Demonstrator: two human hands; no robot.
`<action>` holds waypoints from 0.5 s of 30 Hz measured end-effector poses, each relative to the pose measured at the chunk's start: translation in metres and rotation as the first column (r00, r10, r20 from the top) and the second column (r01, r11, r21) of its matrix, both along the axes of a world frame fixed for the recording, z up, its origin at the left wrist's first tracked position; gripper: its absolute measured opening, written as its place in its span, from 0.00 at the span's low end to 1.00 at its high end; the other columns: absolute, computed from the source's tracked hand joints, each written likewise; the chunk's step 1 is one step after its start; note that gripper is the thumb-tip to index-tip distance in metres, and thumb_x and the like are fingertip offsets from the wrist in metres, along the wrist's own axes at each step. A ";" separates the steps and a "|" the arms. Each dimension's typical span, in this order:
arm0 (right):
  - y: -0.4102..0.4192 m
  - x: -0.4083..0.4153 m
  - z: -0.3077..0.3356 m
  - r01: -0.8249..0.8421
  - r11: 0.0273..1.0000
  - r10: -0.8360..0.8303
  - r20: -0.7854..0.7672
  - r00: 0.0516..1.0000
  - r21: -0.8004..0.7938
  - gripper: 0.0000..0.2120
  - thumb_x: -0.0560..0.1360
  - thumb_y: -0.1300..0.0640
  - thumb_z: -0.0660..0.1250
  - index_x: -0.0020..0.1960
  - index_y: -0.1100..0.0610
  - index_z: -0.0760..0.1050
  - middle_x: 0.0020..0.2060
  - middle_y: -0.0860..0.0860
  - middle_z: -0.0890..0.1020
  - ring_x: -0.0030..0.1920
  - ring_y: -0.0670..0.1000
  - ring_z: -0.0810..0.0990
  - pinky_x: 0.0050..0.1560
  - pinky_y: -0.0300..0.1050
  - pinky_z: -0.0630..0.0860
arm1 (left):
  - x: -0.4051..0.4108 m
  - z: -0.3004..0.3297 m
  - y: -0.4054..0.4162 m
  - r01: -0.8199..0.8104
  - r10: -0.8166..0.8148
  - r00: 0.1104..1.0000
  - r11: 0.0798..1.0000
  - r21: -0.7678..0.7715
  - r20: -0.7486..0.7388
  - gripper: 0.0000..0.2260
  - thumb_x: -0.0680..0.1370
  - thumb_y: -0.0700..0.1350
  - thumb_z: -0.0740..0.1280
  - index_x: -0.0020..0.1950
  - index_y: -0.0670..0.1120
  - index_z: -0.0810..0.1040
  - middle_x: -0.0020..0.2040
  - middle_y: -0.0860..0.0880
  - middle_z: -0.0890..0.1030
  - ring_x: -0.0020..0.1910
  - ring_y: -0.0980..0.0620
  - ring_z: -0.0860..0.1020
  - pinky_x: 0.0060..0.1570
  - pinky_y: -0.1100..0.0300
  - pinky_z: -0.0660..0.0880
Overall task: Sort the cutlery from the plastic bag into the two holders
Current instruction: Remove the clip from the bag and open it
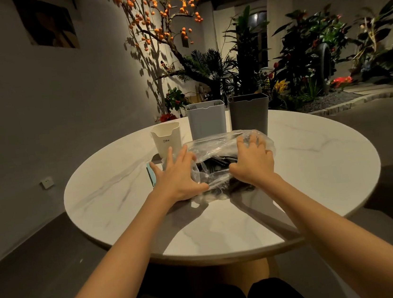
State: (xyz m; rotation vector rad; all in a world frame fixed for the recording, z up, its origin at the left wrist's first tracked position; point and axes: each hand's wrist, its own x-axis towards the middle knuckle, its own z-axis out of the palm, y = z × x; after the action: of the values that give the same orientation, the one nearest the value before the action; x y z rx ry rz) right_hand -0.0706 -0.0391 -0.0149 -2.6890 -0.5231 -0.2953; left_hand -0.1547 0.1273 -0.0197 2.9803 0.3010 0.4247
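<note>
Bag point(218, 156) before holders point(228, 116) (on table point(303, 160))

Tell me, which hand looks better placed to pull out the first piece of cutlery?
Probably the right hand: its fingers curl into the plastic bag by the dark cutlery. The left hand lies flatter on the bag's edge.
</note>
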 end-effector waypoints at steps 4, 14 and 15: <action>-0.007 0.000 -0.002 0.028 0.999 -0.028 -0.006 1.000 0.037 0.27 0.71 0.57 0.63 0.69 0.56 0.66 0.70 0.60 0.66 0.71 0.61 0.62 0.66 0.56 0.65 | -0.004 -0.003 -0.004 0.012 -0.015 0.998 0.998 -0.056 -0.068 0.27 0.71 0.52 0.68 0.67 0.49 0.62 0.79 0.52 0.41 0.77 0.43 0.38 0.67 0.29 0.38; -0.023 0.013 -0.023 0.146 0.955 -0.133 -0.068 0.989 0.258 0.20 0.80 0.47 0.50 0.62 0.56 0.74 0.60 0.56 0.77 0.57 0.59 0.74 0.53 0.53 0.69 | -0.002 -0.016 0.005 0.118 -0.122 0.982 0.992 -0.036 -0.146 0.44 0.67 0.57 0.69 0.78 0.57 0.47 0.78 0.57 0.38 0.77 0.50 0.37 0.69 0.30 0.45; -0.023 0.013 -0.025 0.133 0.957 -0.123 -0.057 0.991 0.256 0.20 0.81 0.48 0.50 0.63 0.57 0.73 0.62 0.57 0.75 0.62 0.58 0.72 0.56 0.54 0.69 | -0.002 -0.017 0.004 0.123 -0.123 0.986 0.992 -0.009 -0.114 0.44 0.66 0.60 0.67 0.77 0.57 0.50 0.79 0.56 0.41 0.77 0.50 0.39 0.69 0.31 0.44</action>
State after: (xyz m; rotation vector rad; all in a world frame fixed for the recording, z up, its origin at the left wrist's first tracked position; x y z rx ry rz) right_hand -0.0576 -0.0621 -0.0395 -2.4707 -0.2762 -0.3200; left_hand -0.1571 0.1315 -0.0365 3.0060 0.1256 0.2413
